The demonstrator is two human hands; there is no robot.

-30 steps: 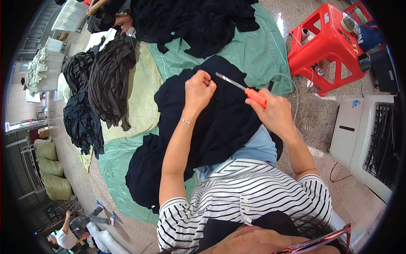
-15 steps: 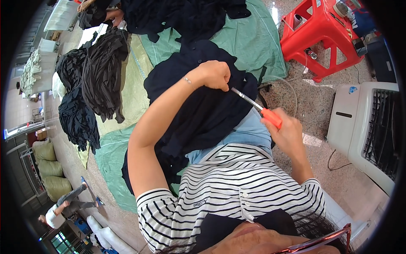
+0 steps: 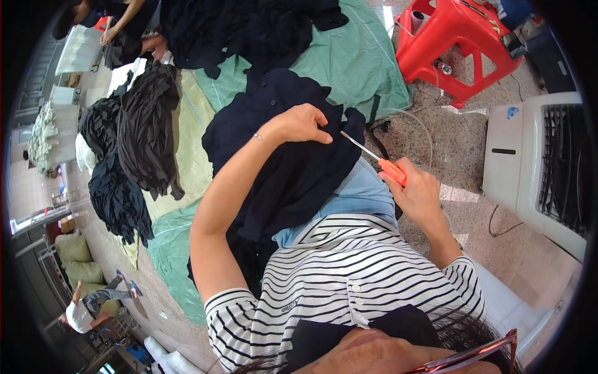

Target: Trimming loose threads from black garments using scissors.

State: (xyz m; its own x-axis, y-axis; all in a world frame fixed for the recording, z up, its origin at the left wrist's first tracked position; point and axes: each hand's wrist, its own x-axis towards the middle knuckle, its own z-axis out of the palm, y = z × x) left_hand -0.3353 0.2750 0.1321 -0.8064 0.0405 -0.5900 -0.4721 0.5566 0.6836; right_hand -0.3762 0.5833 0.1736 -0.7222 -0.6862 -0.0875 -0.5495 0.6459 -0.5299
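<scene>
A dark navy garment (image 3: 283, 181) with small buttons is spread over my lap, on top of light blue jeans (image 3: 355, 193). Above its cloth is my left hand (image 3: 302, 124), with thumb and forefinger apart and nothing visible between them; its other fingers are curled and partly hidden. To the right, my right hand (image 3: 416, 192) grips the orange handle of a slim metal-shafted tool (image 3: 392, 171). Its narrow tip points up and left, a little short of my left thumb and over the garment's right side. I cannot make out the tip's exact shape.
Dark clothes (image 3: 243, 31) lie heaped on a green sheet (image 3: 349, 62) ahead, with grey and black piles (image 3: 149, 124) at left. A red stool (image 3: 448, 43) and a white air cooler (image 3: 517, 149) stand at right. Another person (image 3: 128, 25) handles cloth far left; someone else (image 3: 84, 315) is at lower left.
My left thumb and forefinger have come apart from a closed pinch, and the hand has shifted slightly left and down. The tool has turned in my right hand, so its shaft looks thinner.
</scene>
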